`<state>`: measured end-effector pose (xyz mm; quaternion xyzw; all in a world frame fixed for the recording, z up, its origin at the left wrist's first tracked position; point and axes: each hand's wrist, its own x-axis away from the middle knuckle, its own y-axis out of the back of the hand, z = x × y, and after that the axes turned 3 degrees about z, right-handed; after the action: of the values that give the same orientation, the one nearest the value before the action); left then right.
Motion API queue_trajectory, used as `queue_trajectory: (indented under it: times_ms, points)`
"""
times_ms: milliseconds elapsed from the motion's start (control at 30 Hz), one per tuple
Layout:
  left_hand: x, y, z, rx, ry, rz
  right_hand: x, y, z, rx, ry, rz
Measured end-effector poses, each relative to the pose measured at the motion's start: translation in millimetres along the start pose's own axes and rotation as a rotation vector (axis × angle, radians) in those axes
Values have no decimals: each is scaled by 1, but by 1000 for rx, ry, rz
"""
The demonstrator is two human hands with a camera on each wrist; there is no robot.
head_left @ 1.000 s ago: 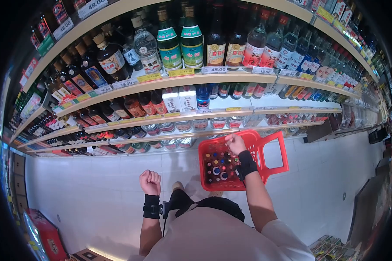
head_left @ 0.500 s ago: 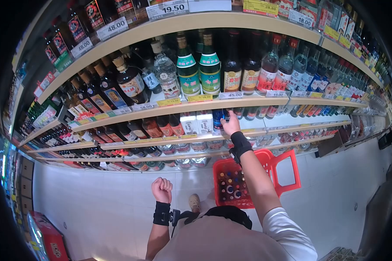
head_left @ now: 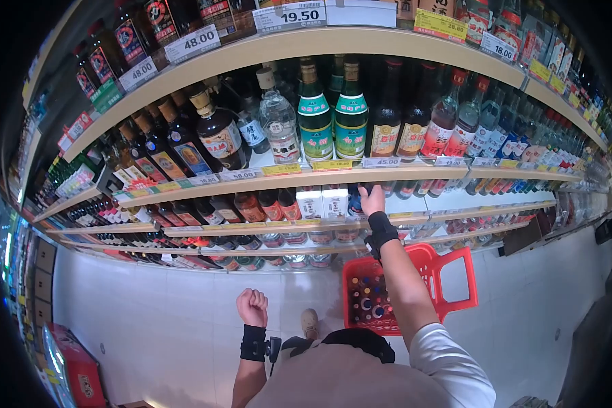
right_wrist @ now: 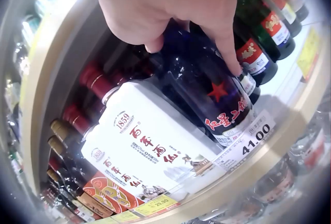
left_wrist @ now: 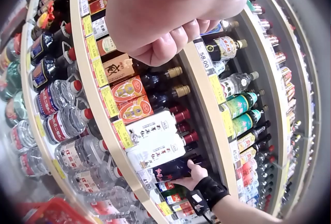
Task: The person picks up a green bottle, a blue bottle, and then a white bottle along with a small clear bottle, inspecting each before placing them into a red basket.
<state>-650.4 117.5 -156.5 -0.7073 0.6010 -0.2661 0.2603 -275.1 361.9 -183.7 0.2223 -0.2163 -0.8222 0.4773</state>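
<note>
My right hand [head_left: 372,200] reaches to a middle shelf and grips a dark blue glass bottle [right_wrist: 199,87] by its upper part. In the right wrist view, thumb and fingers come down on both sides of the bottle, which bears a red star and stands upright behind a 41.00 price tag [right_wrist: 256,139]. White-labelled liquor packs [right_wrist: 150,136] stand right beside it, and green bottles [right_wrist: 269,25] with red labels are on its other side. My left hand [head_left: 252,307] is held in a fist before my body, with nothing seen in it.
A red shopping basket [head_left: 460,306] with several capped bottles stands on the floor below my right forearm. The shelf board above [head_left: 285,180] passes close over my right hand and carries green and clear bottles. A red box [head_left: 81,381] sits at the lower left.
My right hand went from above the basket up and forward to the shelf, and its fingers now close round the blue bottle. The left fist stays before my body.
</note>
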Motion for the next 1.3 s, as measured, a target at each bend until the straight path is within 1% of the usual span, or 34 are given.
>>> queue_trajectory:
  times_ms: [33, 133, 167, 267, 300, 400, 433, 500, 533, 567, 600, 700, 733, 800, 900, 933, 1000, 1033, 1067, 1100, 1167, 1233, 1300]
  points:
    - [-3, 0, 2, -18, 9, 23, 5, 9, 2, 32, -20, 9]
    - [-7, -5, 9, -52, 26, 72, 17, 19, -12, -305, 156, -148]
    - [-9, -8, 11, -54, 28, 78, 14, 9, -34, -322, 161, -178]
    - [-15, -23, 16, -28, 28, 129, 27, 24, -40, -631, 177, -158]
    - [-16, -27, 18, -14, 27, 148, 29, 30, -40, -702, 207, -180]
    - [-19, -41, 27, -257, 10, 159, 41, 72, -24, -589, 208, -170]
    - [-22, -39, 31, -249, -14, 220, 43, 85, -19, -618, 193, -164]
    - [-18, -60, 31, -210, 30, 220, 50, 110, -15, -674, 162, -143]
    - [-18, -70, 31, -190, 50, 220, 55, 126, -9, -628, 188, -152]
    - [-19, -75, 34, -172, 59, 274, 61, 140, -6, -642, 202, -130]
    - [-21, -81, 38, -206, 46, 284, 66, 153, -2, -654, 215, -107]
    - [-23, -105, 55, -279, 36, 311, 96, 190, 21, -510, 224, -44]
    - [-26, -111, 62, -301, 60, 300, 101, 198, 24, -527, 238, -18]
    - [-22, -139, 68, -314, 83, 320, 114, 210, 26, -563, 266, 34]
    - [-15, -169, 82, -461, 65, 417, 128, 227, 31, -530, 268, 90]
    - [-9, -181, 87, -460, 60, 431, 131, 232, 33, -515, 264, 117]
    - [1, -200, 94, -460, 49, 457, 140, 241, 46, -612, 261, 173]
    - [2, -204, 97, -436, 118, 526, 141, 243, 48, -642, 266, 191]
    - [5, -206, 104, -486, 95, 619, 142, 247, 49, -673, 270, 210]
    - [9, -207, 114, -536, 70, 713, 142, 254, 51, -556, 294, 225]
    - [23, -220, 117, -664, 34, 905, 147, 264, 60, -534, 263, 244]
    - [40, -233, 111, -651, 127, 880, 149, 271, 66, -488, 262, 249]
    - [52, -244, 109, -603, 184, 858, 138, 268, 52, -489, 379, 247]
